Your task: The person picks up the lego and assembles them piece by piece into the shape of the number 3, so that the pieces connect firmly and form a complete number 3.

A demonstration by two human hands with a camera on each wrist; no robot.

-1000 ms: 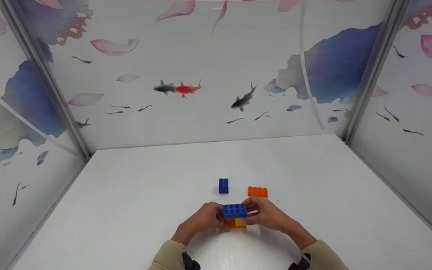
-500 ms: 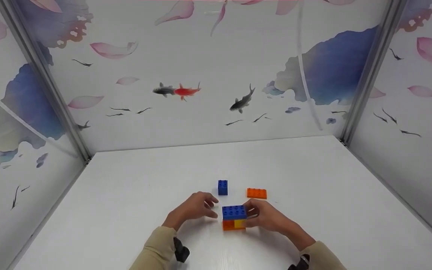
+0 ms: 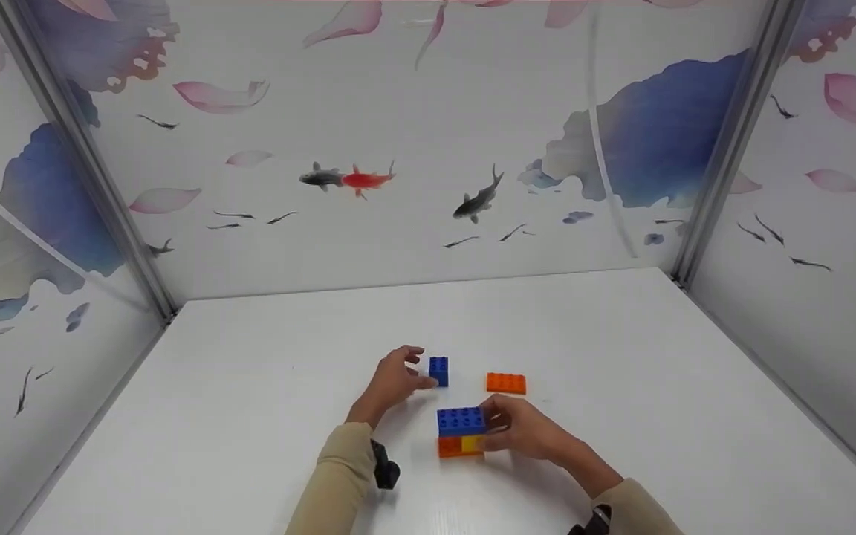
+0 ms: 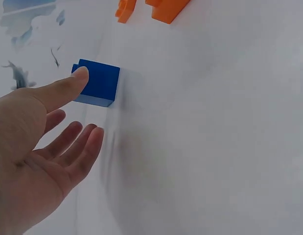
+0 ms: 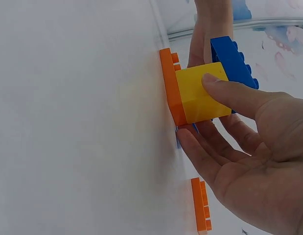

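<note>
In the head view my left hand (image 3: 392, 383) is beside a small blue toy brick (image 3: 439, 374) standing on the table, with the thumb tip at its near side. The left wrist view shows the fingers spread apart and the thumb overlapping the blue brick (image 4: 103, 81). My right hand (image 3: 532, 429) holds a stack of toy bricks by its right side. On top of the stack is a wide blue brick (image 3: 461, 421), over a yellow brick (image 5: 198, 98) and orange pieces. In the right wrist view the thumb presses the yellow brick; the other fingers reach behind the stack.
A flat orange brick (image 3: 506, 383) lies on the white table (image 3: 272, 416), right of the small blue brick and behind the stack. White panels (image 3: 413, 111) printed with fish and petals close off the table's back and sides.
My left hand has let go of the stack, drawn away to the left, then moved forward to the small blue brick. My right hand has stayed on the stack.
</note>
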